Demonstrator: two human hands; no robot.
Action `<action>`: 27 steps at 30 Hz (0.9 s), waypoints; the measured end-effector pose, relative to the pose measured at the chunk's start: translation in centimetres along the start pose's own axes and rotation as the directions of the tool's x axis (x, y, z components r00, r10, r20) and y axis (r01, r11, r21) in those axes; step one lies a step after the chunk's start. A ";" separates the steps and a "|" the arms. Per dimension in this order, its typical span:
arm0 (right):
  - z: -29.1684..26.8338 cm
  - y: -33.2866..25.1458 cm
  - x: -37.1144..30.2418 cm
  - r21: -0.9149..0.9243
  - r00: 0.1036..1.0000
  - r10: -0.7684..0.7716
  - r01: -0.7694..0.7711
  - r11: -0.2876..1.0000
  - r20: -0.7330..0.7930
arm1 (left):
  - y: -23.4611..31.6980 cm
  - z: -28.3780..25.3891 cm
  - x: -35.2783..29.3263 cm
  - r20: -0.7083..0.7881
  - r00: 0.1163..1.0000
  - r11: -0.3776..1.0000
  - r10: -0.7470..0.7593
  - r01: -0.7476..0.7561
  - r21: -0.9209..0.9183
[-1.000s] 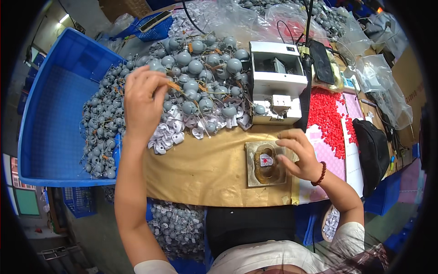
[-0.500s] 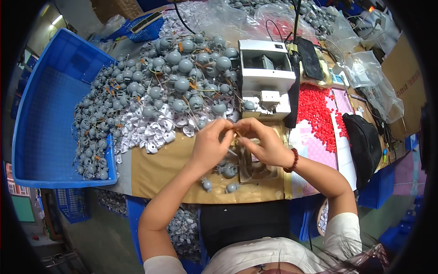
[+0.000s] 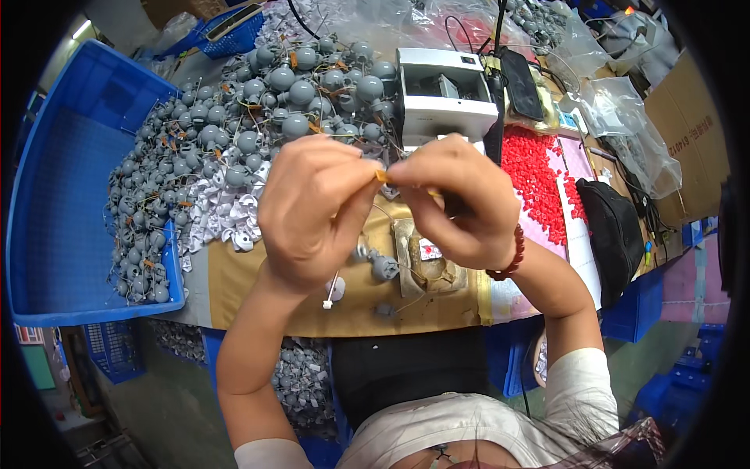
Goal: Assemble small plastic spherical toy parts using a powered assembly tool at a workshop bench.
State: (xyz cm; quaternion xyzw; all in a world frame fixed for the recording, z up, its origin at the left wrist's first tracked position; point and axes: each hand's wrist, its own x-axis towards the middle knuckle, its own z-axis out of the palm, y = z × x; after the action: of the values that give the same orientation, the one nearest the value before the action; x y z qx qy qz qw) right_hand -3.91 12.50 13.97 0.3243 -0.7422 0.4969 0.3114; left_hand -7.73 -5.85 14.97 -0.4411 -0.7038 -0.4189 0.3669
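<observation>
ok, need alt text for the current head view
Left hand and right hand meet at a small orange tab above a gold-covered bench. A metal block lies on the bench; heaped grey balls and a blue crate are to the left, a white machine behind, red parts to the right.

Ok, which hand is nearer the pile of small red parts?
Right. In view, the right hand is beside the left edge of the red pile; the left hand is farther left, with the right hand between it and the pile.
</observation>
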 end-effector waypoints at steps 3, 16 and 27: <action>0.4 4.5 -2.8 -0.307 0.971 0.057 0.018 0.951 0.231 | -2.4 0.8 -3.4 0.383 0.879 0.945 -0.283 0.187 0.267; -2.8 -0.2 -2.1 -0.187 0.997 -0.022 0.035 0.982 0.068 | 0.8 -0.6 -4.2 0.620 0.645 0.645 -0.448 0.713 -0.276; -3.8 2.9 -14.5 -0.383 0.842 0.182 0.031 0.923 0.508 | 7.3 2.5 -13.3 0.754 0.265 0.340 -0.601 0.939 -0.059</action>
State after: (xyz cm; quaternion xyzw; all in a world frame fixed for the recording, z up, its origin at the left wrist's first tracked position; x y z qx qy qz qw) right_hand 3.01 19.40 2.24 0.3537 -0.8930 0.2469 0.1283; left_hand 3.17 -5.85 4.18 -0.2023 -0.7648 -0.5429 -0.2818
